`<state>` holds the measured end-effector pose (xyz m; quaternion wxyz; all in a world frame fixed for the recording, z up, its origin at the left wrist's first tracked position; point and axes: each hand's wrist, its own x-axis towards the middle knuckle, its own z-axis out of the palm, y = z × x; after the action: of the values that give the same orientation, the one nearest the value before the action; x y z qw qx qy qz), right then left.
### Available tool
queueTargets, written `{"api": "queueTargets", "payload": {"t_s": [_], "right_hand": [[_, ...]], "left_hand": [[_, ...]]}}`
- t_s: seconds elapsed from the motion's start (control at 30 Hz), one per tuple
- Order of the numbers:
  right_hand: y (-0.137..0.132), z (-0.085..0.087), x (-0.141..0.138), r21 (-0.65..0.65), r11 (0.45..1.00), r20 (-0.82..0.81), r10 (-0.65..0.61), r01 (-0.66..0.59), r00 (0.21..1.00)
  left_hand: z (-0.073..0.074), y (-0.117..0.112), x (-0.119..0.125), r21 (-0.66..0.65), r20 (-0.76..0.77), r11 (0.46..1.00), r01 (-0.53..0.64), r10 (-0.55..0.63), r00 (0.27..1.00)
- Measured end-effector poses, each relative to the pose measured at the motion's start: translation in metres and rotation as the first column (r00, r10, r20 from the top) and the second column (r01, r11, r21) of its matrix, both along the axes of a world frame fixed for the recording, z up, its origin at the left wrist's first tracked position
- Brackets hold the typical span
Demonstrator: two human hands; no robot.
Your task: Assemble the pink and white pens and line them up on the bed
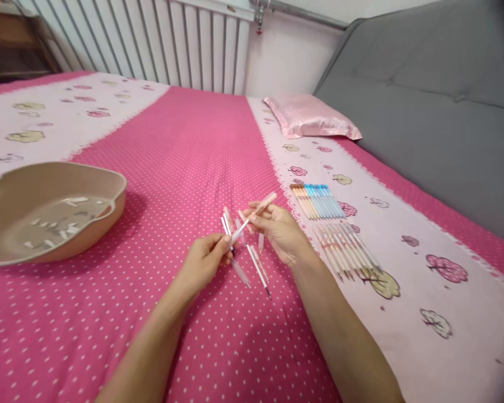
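Observation:
My right hand [279,229] pinches a pale pink pen barrel [264,205] that points up and to the right. My left hand [205,258] pinches a thin white refill [237,233] whose far end meets the barrel's lower end. Both hands hover over the pink dotted bedsheet [185,168]. Under and between them lie several loose pen parts [252,263], pink barrels and white refills.
A beige tray [109,193] with small white bits stands at the left. Right of my hands lie a row of orange and blue pens [317,201] and a row of pink pens [346,249]. A pink pillow [311,117] and grey headboard [437,112] are behind.

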<state>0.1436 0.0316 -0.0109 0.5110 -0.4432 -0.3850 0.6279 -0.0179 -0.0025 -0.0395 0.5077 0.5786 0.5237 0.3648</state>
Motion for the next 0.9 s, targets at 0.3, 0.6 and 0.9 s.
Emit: {"api": "queueTargets", "payload": {"t_s": [0.3, 0.6, 0.9], "right_hand": [[0.006, -0.007, 0.006, -0.025, 0.984, -0.090, -0.179, 0.178, 0.980], [0.007, -0.007, 0.005, -0.128, 0.981, -0.105, -0.158, 0.144, 0.982], [0.016, -0.022, 0.018, 0.007, 0.990, 0.244, -0.137, 0.139, 0.960]], "left_hand": [[0.000, -0.003, -0.001, 0.044, -0.069, 0.999, 0.031, -0.028, 0.997], [-0.002, -0.003, -0.005, -0.002, -0.133, 1.000, -0.027, 0.027, 0.991], [-0.006, -0.004, -0.008, 0.021, -0.335, 0.982, -0.189, 0.185, 0.924]]}}
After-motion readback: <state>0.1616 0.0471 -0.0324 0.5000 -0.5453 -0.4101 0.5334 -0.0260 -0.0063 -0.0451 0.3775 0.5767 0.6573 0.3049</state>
